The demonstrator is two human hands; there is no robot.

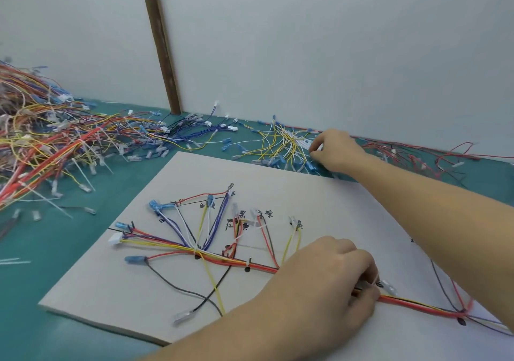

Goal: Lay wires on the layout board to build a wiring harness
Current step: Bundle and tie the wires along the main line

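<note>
On the grey layout board (278, 171), near its right-hand part, our left hand (333, 280) presses down on the main trunk of the harness (236, 262), its fingers (367, 277) curled round the red and yellow bundle where a small white tie shows beside the knuckles. Branches already fan out from that trunk toward the handwritten labels, ending in blue terminals (154, 206) and a white connector (115, 239), while a black wire (178, 287) and a yellow one trail loose toward the near edge. Our right hand (333, 149) reaches past the far edge of the board to the heap of yellow and white wires (281, 143) on the green tabletop (83, 238), fingertips drawn close together on what looks like a white strand; we cannot tell for certain whether one wire or several are caught. That is the first risk, we judge: these wires lie tangled, so a pull may drag neighbours along, scatter them, or sweep them over the board. The right forearm crosses above the board's right part, and lowering it could shove the thin dark and red branches there off their marks. If the left hand slackens while we draw the new wire over, the trunk may roll and the branches slip from their drawn lines. A wrong colour picked from so mixed a heap would also go unnoticed until it was laid.
</note>
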